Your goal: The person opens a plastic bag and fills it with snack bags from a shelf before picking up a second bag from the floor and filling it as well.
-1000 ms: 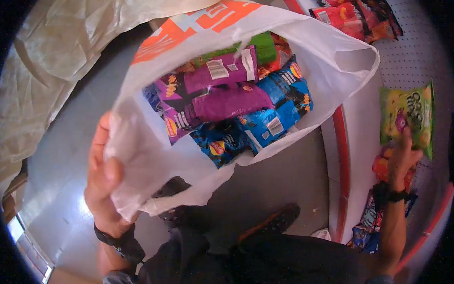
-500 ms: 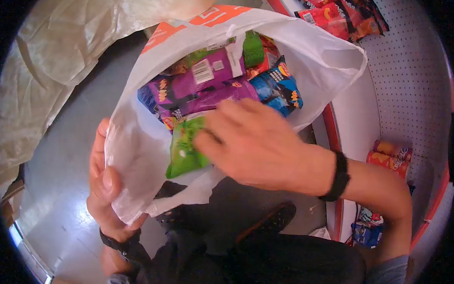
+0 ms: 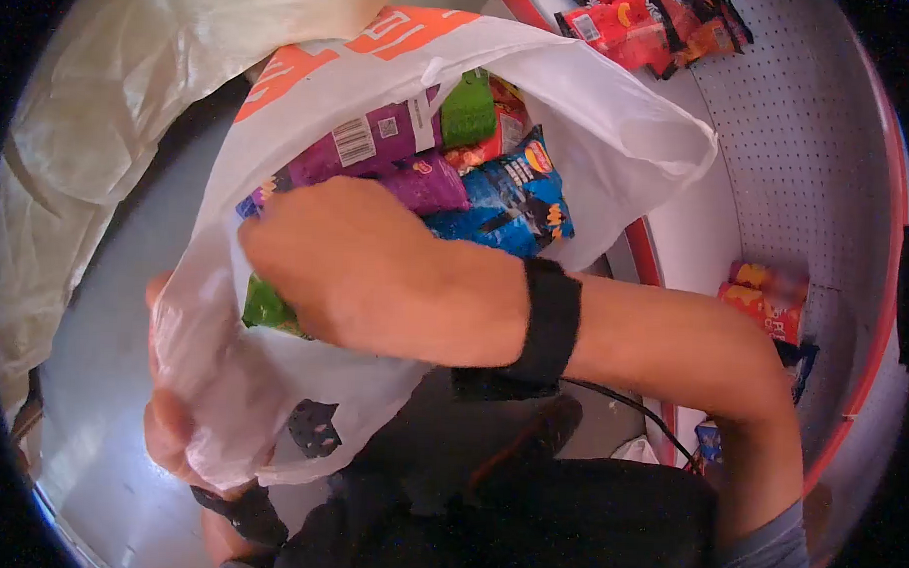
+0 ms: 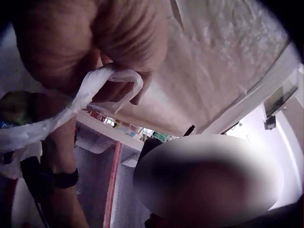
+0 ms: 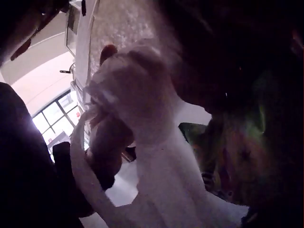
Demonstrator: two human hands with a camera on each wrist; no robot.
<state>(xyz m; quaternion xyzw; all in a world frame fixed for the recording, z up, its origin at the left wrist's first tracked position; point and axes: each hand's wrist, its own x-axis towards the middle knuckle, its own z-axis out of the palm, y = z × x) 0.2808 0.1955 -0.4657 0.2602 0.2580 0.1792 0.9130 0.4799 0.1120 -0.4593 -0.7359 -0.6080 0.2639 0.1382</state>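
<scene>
The left hand (image 3: pixel 169 424) grips the left edge of a white plastic bag (image 3: pixel 216 376) with orange print; in the left wrist view a strip of the bag (image 4: pixel 88 90) passes through the left hand (image 4: pixel 95 42). Inside the bag's mouth, the right hand (image 3: pixel 365 271) has its fingers bent down over a green packet (image 3: pixel 268 310), mostly hidden beneath it. Purple packets (image 3: pixel 380 131), a blue packet (image 3: pixel 512 201) and another green packet (image 3: pixel 468 112) lie in the bag. The right wrist view is dark, with the green packet (image 5: pixel 228 152) at its right.
At the right is a perforated shelf (image 3: pixel 798 186) with a red edge, bearing red packets (image 3: pixel 634 30) at the back and more packets (image 3: pixel 769 300) nearer. Pale cloth (image 3: pixel 80 101) hangs at the left. The person's dark-clothed legs (image 3: pixel 526 517) are below the bag.
The right hand has gone from the shelf to the bag, bringing the green packet in, and has moved farther left inside it. The left hand keeps its grip, and has shifted slightly left with the bag.
</scene>
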